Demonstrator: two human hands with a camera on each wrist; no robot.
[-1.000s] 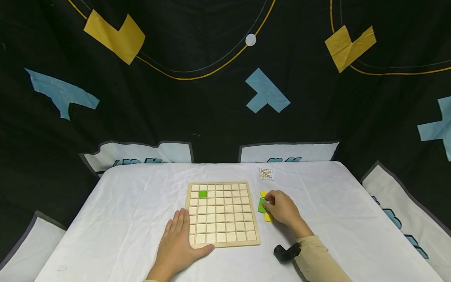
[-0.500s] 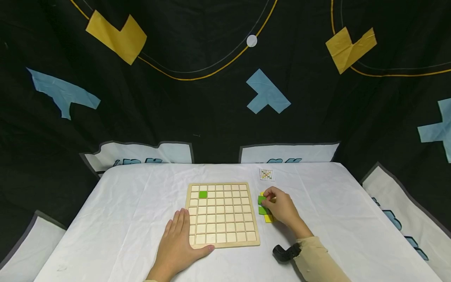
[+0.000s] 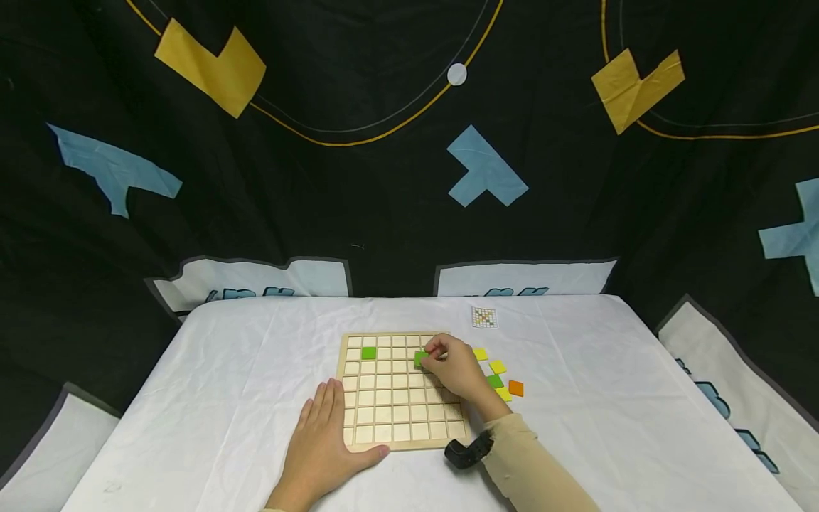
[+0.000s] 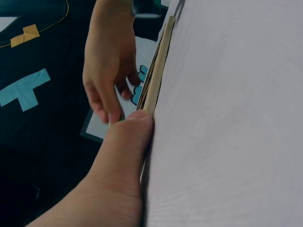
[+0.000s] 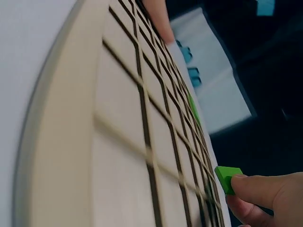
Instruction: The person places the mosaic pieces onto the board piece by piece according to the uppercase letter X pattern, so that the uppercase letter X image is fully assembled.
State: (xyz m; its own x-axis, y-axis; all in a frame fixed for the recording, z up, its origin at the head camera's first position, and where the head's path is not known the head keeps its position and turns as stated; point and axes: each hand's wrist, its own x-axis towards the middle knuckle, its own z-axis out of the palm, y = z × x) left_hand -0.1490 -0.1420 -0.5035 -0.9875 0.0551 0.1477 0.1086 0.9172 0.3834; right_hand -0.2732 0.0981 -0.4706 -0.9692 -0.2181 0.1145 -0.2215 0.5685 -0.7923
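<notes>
A wooden grid board [image 3: 392, 411] lies on the white table, with one green tile [image 3: 368, 353] set in a cell of its upper left part. My left hand [image 3: 323, 441] rests at the board's lower left corner, its fingers straight along the left side and its thumb on the front edge. Above the board's upper right part, my right hand [image 3: 457, 366] pinches a second green tile [image 5: 228, 178] between thumb and fingertips. In the left wrist view the left thumb [image 4: 130, 137] touches the board's edge, and the right hand [image 4: 106, 61] shows beyond it.
Right of the board lie loose tiles: yellow ones such as the yellow tile [image 3: 498, 367], a green tile [image 3: 495, 382] and an orange tile [image 3: 515, 388]. A small printed grid card [image 3: 484, 317] sits farther back. Dark patterned cloth [image 3: 397, 213] hangs behind the table.
My right hand has moved left from the loose tiles to over the board, carrying a green tile. The orange tile has come into view. My left hand has stayed put.
</notes>
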